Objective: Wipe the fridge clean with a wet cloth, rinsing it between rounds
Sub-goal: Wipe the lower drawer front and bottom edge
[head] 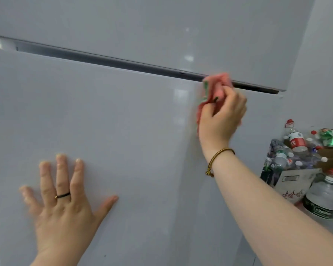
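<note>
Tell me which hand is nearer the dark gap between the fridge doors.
Right. The right hand grips the pink cloth just under the gap, with the cloth touching it. The left hand lies flat on the lower door, well below the gap.

No text reads clearly. Right of and below the fingers of the right hand [221, 117], a small bottle [297, 141] has white characters on a red label (too blurred), a cardboard box [293, 186] red brush characters, a large bottle [323, 198] pale lettering on green.

One left hand [65, 206], one right hand [222, 117], one cloth [218, 82], two fridge doors [123, 121], one ring [63, 195], one bracelet [218, 155].
</note>
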The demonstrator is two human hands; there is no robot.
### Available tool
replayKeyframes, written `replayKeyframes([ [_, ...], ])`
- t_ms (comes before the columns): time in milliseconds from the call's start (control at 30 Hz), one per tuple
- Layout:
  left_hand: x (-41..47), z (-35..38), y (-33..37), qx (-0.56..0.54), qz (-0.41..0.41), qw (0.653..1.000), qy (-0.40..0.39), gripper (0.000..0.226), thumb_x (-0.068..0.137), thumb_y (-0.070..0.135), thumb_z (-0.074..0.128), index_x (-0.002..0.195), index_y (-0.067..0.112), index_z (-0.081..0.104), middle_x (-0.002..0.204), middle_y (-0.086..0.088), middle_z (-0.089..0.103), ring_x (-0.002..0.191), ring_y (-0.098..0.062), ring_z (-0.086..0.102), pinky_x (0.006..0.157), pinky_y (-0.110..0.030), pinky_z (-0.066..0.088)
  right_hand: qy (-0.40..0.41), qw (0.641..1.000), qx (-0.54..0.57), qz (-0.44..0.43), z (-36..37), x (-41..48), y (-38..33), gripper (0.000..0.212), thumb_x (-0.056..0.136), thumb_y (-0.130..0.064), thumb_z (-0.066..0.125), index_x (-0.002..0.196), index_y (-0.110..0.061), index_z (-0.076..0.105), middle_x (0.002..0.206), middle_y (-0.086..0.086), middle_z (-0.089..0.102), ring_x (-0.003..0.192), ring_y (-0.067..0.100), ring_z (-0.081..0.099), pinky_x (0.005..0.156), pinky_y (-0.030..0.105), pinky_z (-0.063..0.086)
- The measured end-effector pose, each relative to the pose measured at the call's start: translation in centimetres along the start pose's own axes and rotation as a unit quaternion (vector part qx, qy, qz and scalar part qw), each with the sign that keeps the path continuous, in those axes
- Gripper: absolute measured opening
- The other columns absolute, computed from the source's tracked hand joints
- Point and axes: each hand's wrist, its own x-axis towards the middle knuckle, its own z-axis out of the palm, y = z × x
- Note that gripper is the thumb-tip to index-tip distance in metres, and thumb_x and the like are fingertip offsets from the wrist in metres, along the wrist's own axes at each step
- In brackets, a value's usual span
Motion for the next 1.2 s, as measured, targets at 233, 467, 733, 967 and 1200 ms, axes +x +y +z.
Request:
replayKeyframes([
  [233, 0.0, -0.6, -0.5, 0.02, -0.004, 0.999, -0.05, 0.097, 0.072, 0.081, 0.006, 0.135, 0.01, 0.024, 0.145, -0.01, 0.012, 0.138, -0.005, -0.02, 0.096, -0.071, 0.016, -0.201, 0.81, 0.01, -0.55, -1.3, -13.0, 2.1, 0.019, 0.088, -0.014, 0.038, 0.102, -0.024, 0.047, 0.108, -0.001, 0.042, 0.086, 0.018, 0.042, 0.071, 0.031, 0.032],
  [467, -0.3, -0.4, -0.3, 0.029, -0.005, 0.999, -0.022, 0.094, 0.075, 0.078, 0.007, 0.137, 0.01, 0.023, 0.146, -0.014, 0.011, 0.138, -0.006, -0.021, 0.105, -0.06, 0.01, -0.156, 0.919, -0.026, -0.36, -0.6, -3.0, 3.8, 0.022, 0.082, -0.016, 0.046, 0.104, -0.014, 0.046, 0.104, 0.008, 0.048, 0.087, 0.028, 0.049, 0.075, 0.035, 0.041],
  [733, -2.1, 1.2, 2.6, 0.028, 0.182, 0.983, 0.024, 0.055, 0.092, 0.052, 0.018, 0.137, 0.022, 0.029, 0.145, -0.011, 0.019, 0.143, -0.02, 0.001, 0.106, -0.053, 0.015, -0.223, 0.814, -0.023, -0.537, -4.6, -16.5, 7.4, 0.019, 0.094, -0.017, 0.032, 0.102, -0.022, 0.048, 0.11, 0.0, 0.043, 0.089, 0.019, 0.042, 0.072, 0.032, 0.035],
  [967, -2.2, 3.1, 3.0, 0.092, 0.202, 0.975, -0.001, 0.062, 0.09, 0.059, 0.017, 0.133, 0.018, 0.036, 0.155, 0.003, -0.005, 0.143, -0.018, -0.004, 0.103, -0.063, 0.006, -0.116, 0.864, -0.033, -0.489, -2.6, -5.7, 7.7, 0.024, 0.093, -0.023, 0.032, 0.109, -0.016, 0.048, 0.111, 0.006, 0.043, 0.09, 0.022, 0.042, 0.079, 0.034, 0.034],
  [1200, -2.5, 3.4, 4.5, 0.057, 0.15, 0.987, -0.004, 0.069, 0.086, 0.064, 0.018, 0.127, 0.012, 0.04, 0.145, -0.009, 0.019, 0.143, -0.019, -0.005, 0.092, -0.074, 0.02, 0.041, 0.992, -0.099, 0.067, -3.8, -8.1, 11.3, 0.043, 0.073, -0.009, 0.039, 0.107, 0.004, 0.062, 0.108, 0.03, 0.057, 0.102, 0.023, 0.037, 0.088, 0.026, 0.025],
])
